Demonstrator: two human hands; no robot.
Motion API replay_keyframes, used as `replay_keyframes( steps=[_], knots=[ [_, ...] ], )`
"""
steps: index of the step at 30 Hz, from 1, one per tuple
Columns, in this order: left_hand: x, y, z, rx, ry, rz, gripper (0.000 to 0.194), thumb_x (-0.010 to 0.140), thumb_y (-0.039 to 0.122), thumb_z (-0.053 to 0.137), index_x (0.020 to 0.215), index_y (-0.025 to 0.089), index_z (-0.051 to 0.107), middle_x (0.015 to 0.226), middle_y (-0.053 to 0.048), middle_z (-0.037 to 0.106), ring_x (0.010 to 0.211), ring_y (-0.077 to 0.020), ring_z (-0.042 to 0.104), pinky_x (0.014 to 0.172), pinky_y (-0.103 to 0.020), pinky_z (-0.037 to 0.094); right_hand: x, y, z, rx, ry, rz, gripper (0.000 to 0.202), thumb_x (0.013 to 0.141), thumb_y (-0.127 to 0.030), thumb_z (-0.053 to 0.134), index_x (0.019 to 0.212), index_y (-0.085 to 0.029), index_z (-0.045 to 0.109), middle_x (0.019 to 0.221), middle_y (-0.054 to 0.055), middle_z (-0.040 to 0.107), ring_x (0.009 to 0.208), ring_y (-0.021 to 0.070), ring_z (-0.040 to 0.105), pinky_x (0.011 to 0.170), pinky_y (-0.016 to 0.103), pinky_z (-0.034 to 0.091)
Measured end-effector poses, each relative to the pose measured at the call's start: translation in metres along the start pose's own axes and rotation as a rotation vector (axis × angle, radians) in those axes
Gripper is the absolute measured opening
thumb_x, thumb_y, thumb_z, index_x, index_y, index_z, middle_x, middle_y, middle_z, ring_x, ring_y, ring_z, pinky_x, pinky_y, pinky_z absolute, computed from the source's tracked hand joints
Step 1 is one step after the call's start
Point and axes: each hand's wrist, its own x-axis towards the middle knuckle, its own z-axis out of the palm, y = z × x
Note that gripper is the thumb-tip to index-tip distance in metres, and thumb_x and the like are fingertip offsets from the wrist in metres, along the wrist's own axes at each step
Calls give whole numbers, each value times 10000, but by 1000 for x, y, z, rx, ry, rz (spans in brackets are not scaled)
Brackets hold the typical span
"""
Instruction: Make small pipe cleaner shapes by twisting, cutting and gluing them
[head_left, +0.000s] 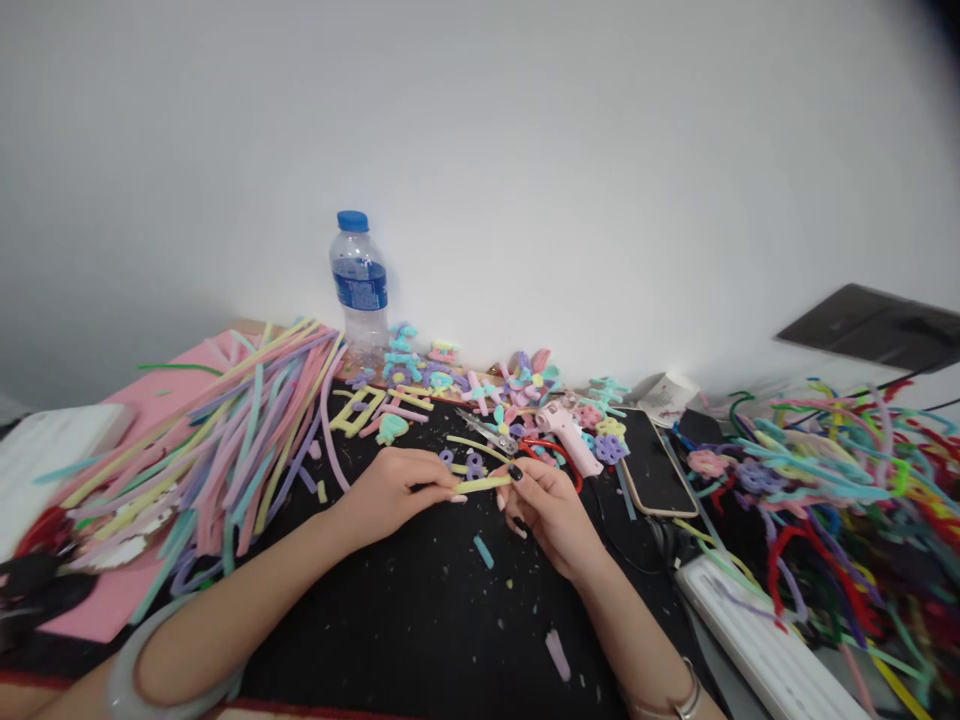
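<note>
Between my two hands a short yellow fuzzy strip (484, 484) is held roughly level above the black mat (360, 620). My left hand (405, 495) pinches its left end between thumb and finger. The right end sits in the fingertips of my right hand (546, 505), which show dark nails. Just behind the strip lie small purple looped pieces (474, 464), a thin yellow stem and open scissors (491, 432) with red handles. A short teal piece (484, 552) rests on the mat in front of my hands.
Pastel fuzzy stems (255, 430) cover the left side. A water bottle (360, 285) stands at the wall. Fuzzy flowers, a pink glue gun (570, 437) and a phone (660, 465) lie behind and right. Farther right are a white power strip (765, 640) and tangled colourful stems (825, 480).
</note>
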Motion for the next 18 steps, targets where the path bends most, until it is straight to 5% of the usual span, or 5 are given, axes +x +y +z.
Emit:
replay_keyframes(
  steps=[5,9,18],
  knots=[
    [-1,-1,0,19,90,-54,136,830,231,603,775,176,715,739,-33,709,670,-137,642,637,-228,499,2,-3,0,52,64,-69,379,842,-480,519,941,-151,679,708,49,599,466,96,426,373,201,363],
    [-1,3,1,28,137,-94,112,814,213,617,754,163,697,700,-27,687,631,-131,614,594,-222,470,2,2,2,-61,31,-69,276,754,-356,676,982,-200,672,763,11,622,486,75,440,402,177,375],
    [1,14,6,-112,-65,-111,158,839,250,597,763,154,697,668,-13,649,605,-114,574,591,-214,444,-3,15,17,-20,63,-38,117,700,-248,730,800,-189,715,590,-22,607,445,64,422,421,181,352]
  ],
)
